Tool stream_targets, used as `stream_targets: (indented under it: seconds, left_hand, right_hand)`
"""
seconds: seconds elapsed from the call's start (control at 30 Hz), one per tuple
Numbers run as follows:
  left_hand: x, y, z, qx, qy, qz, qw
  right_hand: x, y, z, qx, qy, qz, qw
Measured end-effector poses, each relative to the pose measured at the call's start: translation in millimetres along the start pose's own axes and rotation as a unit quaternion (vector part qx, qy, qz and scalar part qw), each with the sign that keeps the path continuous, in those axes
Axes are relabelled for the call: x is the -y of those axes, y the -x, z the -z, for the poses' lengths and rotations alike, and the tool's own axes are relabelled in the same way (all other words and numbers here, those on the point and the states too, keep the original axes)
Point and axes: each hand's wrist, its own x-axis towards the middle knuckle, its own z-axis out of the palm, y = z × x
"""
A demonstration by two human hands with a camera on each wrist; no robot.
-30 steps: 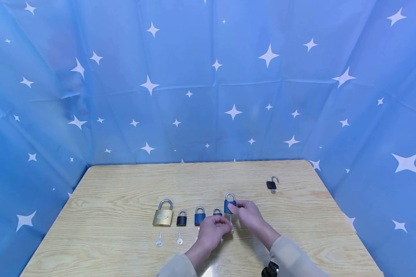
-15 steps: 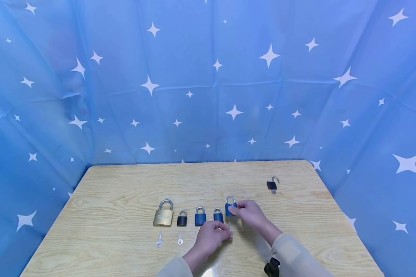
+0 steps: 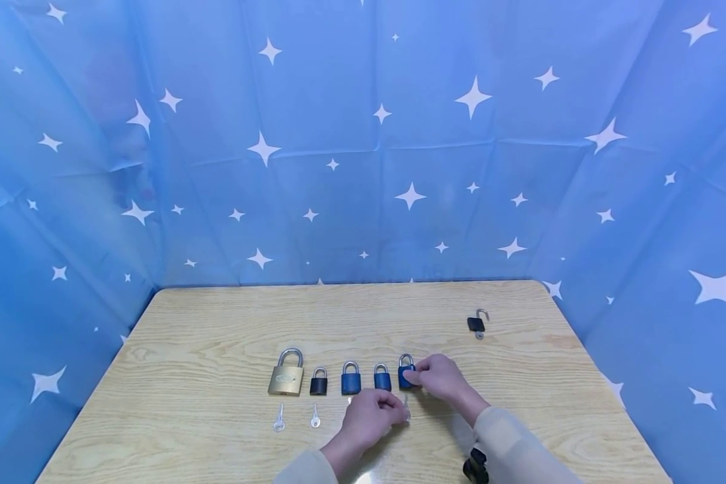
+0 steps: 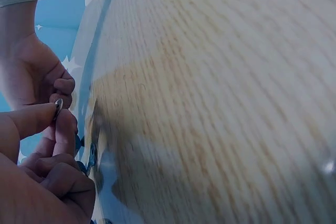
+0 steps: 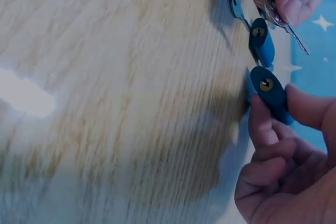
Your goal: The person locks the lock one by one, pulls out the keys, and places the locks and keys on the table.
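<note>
My right hand grips a blue padlock by its sides, at the right end of a row of padlocks. In the right wrist view this padlock has its brass keyhole uncovered, and its shackle is closed in the head view. Just in front and to the left, my left hand pinches a silver key by its bow between thumb and finger. The key is apart from the padlock, its blade pointing away from the fingers. In the left wrist view only the key's bow shows.
Left of the hands stand a large brass padlock, a small black padlock and two blue padlocks. Keys lie in front of them. An unlocked black padlock with a key lies at the back right of the wooden table.
My right hand has brought the blue padlock down toward me, level with the row. My left hand, still pinching the key, has shifted slightly nearer, uncovering the neighbouring blue padlock.
</note>
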Motion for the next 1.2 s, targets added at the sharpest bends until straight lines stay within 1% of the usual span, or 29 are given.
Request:
stream_targets:
  seconds: [0.2, 0.4, 0.67, 0.8, 0.93, 1.2]
  left_hand:
    - [-1.4, -1.8, 0.5, -0.003, -0.022, 0.000, 0.9998]
    - [-3.6, -3.0, 0.5, -0.006, -0.045, 0.000, 0.9990]
    - [-6.9, -4.9, -1.4, -0.021, -0.093, -0.015, 0.9953]
    - [-7.7, -6.9, -4.6, -0.034, -0.130, -0.025, 0.9906]
    - [-7.9, -10.1, -9.5, -0.049, -0.164, -0.025, 0.9849]
    - [-15.0, -14.5, -16.9, -0.055, -0.215, -0.005, 0.9752]
  right_hand:
    - [-2.1, -0.4, 0.3, -0.017, 0.026, -0.007, 0.999]
    - [-3.9, 0.4, 1.4, -0.029, 0.045, -0.005, 0.999]
    - [-6.6, 1.3, 3.3, -0.042, 0.074, -0.008, 0.996]
    - [-8.3, 1.6, 4.0, -0.044, 0.089, -0.010, 0.995]
    - [-9.4, 1.2, 5.7, -0.040, 0.092, -0.013, 0.995]
    - [-7.2, 0.5, 19.3, -0.057, 0.078, -0.013, 0.995]
